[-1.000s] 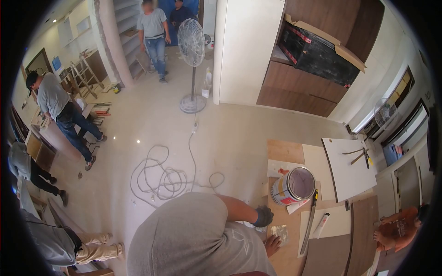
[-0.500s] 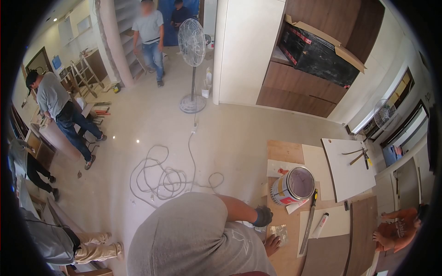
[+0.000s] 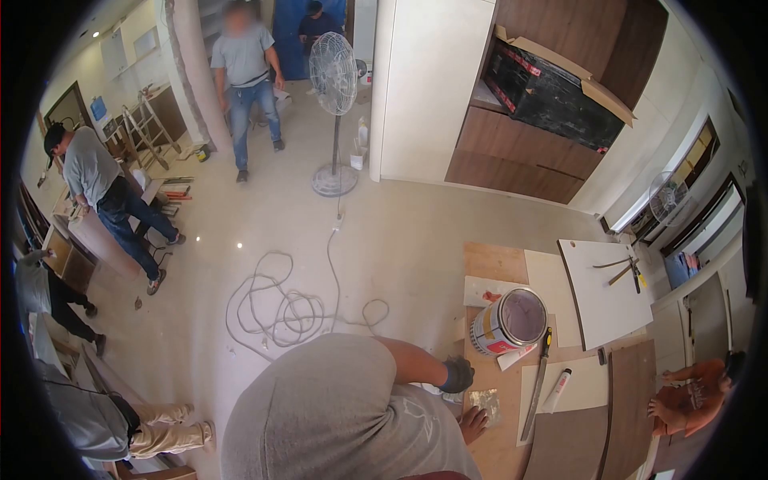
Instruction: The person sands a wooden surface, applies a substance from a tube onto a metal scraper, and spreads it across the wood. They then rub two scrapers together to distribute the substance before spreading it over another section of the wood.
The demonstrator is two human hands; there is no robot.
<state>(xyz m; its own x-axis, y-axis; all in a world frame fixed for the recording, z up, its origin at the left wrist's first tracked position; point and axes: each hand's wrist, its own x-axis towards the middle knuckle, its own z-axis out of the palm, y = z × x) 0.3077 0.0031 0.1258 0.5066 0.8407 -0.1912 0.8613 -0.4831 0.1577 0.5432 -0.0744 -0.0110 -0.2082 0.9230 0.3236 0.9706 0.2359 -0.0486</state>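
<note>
My left hand (image 3: 457, 374), in a dark glove, is at the near-left edge of the work table (image 3: 512, 384). Its fingers look curled, and what is inside them is hidden. Below it, my bare right hand (image 3: 474, 423) rests on the board with fingers spread. Just beyond those fingertips lies a small, shiny greyish rectangular piece (image 3: 485, 406). An open can (image 3: 510, 322) of pale pinkish-grey material stands further up the table. To the right are a long file-like tool with a yellow and black handle (image 3: 536, 384) and a white tube (image 3: 558, 391).
A white panel (image 3: 606, 296) with hand tools lies at the table's far end. Grey cable (image 3: 280, 308) coils on the floor, leading to a standing fan (image 3: 334, 112). A person in orange (image 3: 694, 396) is at the right; several others are left and behind, one walking (image 3: 248, 80).
The person at the back has walked forward and slightly left. At the far left, another person has shifted a little. My two hands stay almost where they were.
</note>
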